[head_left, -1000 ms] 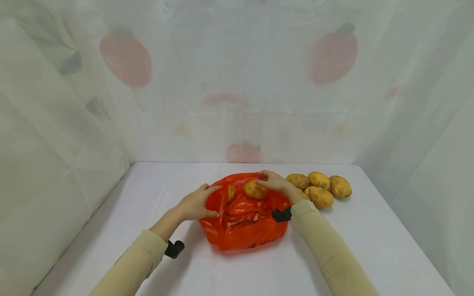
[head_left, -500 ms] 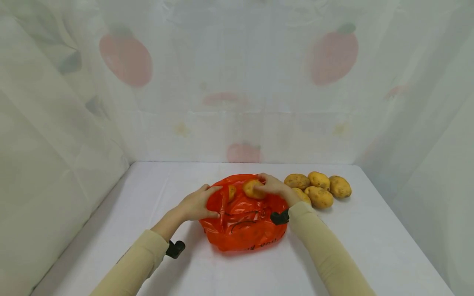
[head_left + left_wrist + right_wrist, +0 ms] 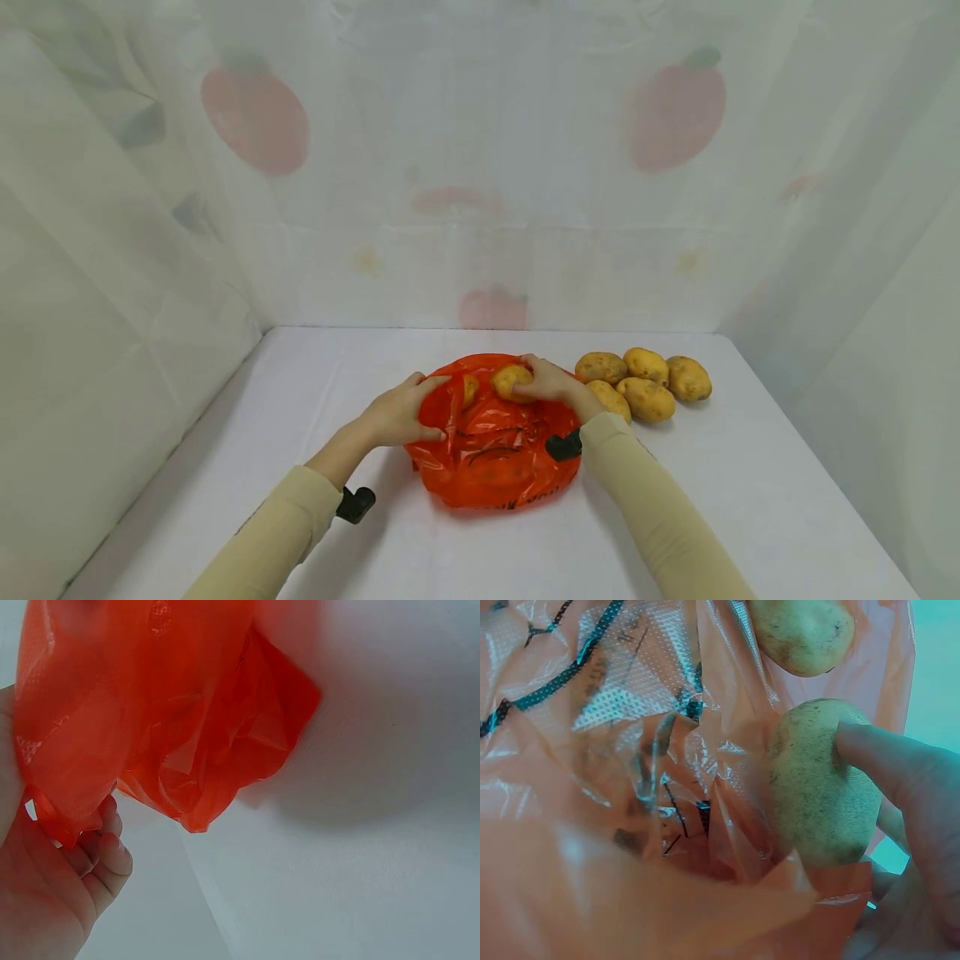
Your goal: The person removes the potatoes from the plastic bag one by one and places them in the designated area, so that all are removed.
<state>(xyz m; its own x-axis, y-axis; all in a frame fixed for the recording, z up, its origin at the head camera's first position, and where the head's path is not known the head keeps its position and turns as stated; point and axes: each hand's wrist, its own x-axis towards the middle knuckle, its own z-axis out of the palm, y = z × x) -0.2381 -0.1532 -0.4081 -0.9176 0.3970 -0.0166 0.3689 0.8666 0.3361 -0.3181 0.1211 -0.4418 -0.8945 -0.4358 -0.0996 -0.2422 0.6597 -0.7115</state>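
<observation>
A thin red plastic bag (image 3: pixel 498 471) with dark printed lettering lies on the table, its mouth spread between both hands. My left hand (image 3: pixel 397 414) holds the bag's left side; in the left wrist view, fingers (image 3: pixel 105 859) curl at the crumpled red film. At the mouth's right, my right hand (image 3: pixel 555 387) grips a yellow-brown potato (image 3: pixel 512 382). The right wrist view shows the thumb (image 3: pixel 881 754) pressed on this potato, while the other fingers are partly hidden behind it. A second potato (image 3: pixel 469 390) sits in the bag near the left hand.
Several loose potatoes (image 3: pixel 647 400) lie grouped on the white table (image 3: pixel 750 467), just right of the bag. Pale curtains (image 3: pixel 480 267) with faded fruit prints stand behind the table and along both sides.
My right hand has shifted slightly left and down at the bag's mouth, uncovering more of the nearest loose potato. The left hand holds its place on the bag.
</observation>
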